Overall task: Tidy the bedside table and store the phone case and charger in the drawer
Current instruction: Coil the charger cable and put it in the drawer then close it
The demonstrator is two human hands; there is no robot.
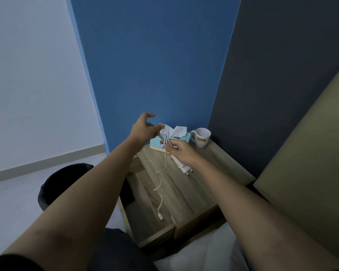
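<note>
The charger (185,166) is off the table, gathered between both hands above the wooden top. Its white plug block hangs just under the right hand (181,153), prongs pointing down and toward the person, and that hand is closed round the block and the loops of cable (165,141) that rise from it. Those loops run up and away to the left hand (143,128), which pinches their top bend between thumb and forefinger while the other fingers stay spread and loose. It looks like a coiling hold: one hand anchors the bundle, the other draws out a loop to keep it even, so the lead will go into the drawer as a neat hank, not a tangle. Below the right-hand grip a free tail of cable drops to the table (213,173) and snakes toward the person, ending in the small connector (160,216) near the front edge; I would judge that length is yet to be wound in. Just behind the hands sits a pale blue tissue box (184,138), a tissue standing up from it, and beyond that, toward the corner, a white mug (202,137). The phone case I cannot pick out. Below the left forearm the drawer (129,190) seems to stand open, though it is dark there.
</note>
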